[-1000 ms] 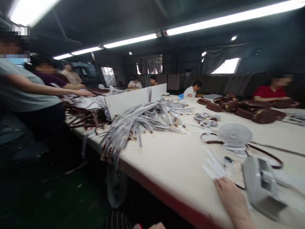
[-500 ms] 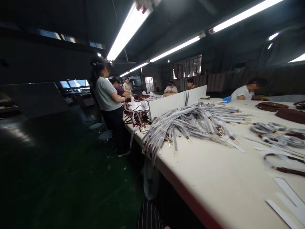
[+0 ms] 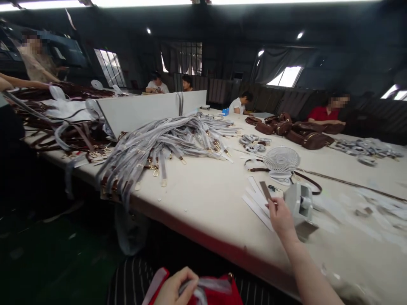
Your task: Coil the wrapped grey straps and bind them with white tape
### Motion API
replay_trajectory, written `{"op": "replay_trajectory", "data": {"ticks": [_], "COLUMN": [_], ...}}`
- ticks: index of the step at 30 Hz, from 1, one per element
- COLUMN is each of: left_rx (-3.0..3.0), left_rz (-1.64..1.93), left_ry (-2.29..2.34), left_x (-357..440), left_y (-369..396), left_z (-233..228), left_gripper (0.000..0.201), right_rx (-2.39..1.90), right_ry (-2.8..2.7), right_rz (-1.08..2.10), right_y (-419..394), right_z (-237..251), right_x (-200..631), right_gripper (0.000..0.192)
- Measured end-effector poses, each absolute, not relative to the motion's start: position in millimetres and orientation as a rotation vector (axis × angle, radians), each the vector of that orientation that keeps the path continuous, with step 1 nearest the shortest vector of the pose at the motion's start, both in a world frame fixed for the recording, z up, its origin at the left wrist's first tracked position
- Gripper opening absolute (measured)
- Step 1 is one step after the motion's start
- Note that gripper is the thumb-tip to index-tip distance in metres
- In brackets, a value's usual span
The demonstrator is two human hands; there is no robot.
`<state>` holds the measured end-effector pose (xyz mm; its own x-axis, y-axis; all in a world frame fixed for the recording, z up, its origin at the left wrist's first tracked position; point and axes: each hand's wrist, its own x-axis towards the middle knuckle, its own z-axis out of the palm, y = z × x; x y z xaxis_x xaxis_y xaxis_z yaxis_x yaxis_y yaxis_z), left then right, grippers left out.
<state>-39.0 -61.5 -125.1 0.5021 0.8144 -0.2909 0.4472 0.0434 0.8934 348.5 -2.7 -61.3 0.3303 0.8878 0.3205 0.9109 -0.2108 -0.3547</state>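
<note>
My right hand (image 3: pixel 280 217) reaches over the pale table (image 3: pixel 206 199) and pinches a thin brown strip (image 3: pixel 264 190) that stands up from its fingers, next to flat white strips (image 3: pixel 254 203). A grey tape dispenser (image 3: pixel 300 207) stands just right of that hand. My left hand (image 3: pixel 173 288) is low at the frame's bottom, closed on grey wrapped material in a red bag (image 3: pixel 213 292) on my lap.
A heap of grey wrapped straps (image 3: pixel 159 148) with gold clasps spills over the table's near edge. A small white fan (image 3: pixel 281 161), coiled straps (image 3: pixel 254 142) and brown bags (image 3: pixel 302 133) lie beyond. A white divider (image 3: pixel 143 110) stands behind. Several people work along the table.
The view swung left toward the floor, then back to the table. My right hand now holds up a brown strip, and my left hand has come into view on the red bag.
</note>
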Motion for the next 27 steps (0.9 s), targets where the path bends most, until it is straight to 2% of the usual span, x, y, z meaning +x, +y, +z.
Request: {"op": "replay_trajectory", "data": {"ticks": [5, 9, 12, 16, 22, 27], "left_rx": [1.489, 1.357, 1.219, 1.109, 1.129, 1.31], "left_rz": [0.505, 0.421, 0.392, 0.447, 0.454, 0.425], "left_ry": [1.169, 1.236, 1.213, 1.153, 1.169, 1.161], "left_x": [-33, -32, -35, -39, -40, -39], "left_y": [-67, -70, -73, -72, -73, -73], "left_z": [-112, -116, -119, -118, -122, -120], "left_gripper": [0.042, 0.039, 0.044, 0.051, 0.049, 0.044], "right_rx": [-1.955, -1.74, -1.693, -1.66, -1.467, -1.315], "right_ry": [-1.739, -1.823, -1.954, -2.256, -2.712, -2.884], "right_rz": [0.428, 0.881, 1.045, 0.889, 0.482, 0.297], "right_y": [-41, -71, -91, -105, -111, -101], "right_z": [-41, -46, -52, -51, -46, -65], "right_x": [302, 249, 217, 193, 164, 131], "right_gripper": [0.041, 0.054, 0.041, 0.026, 0.026, 0.021]}}
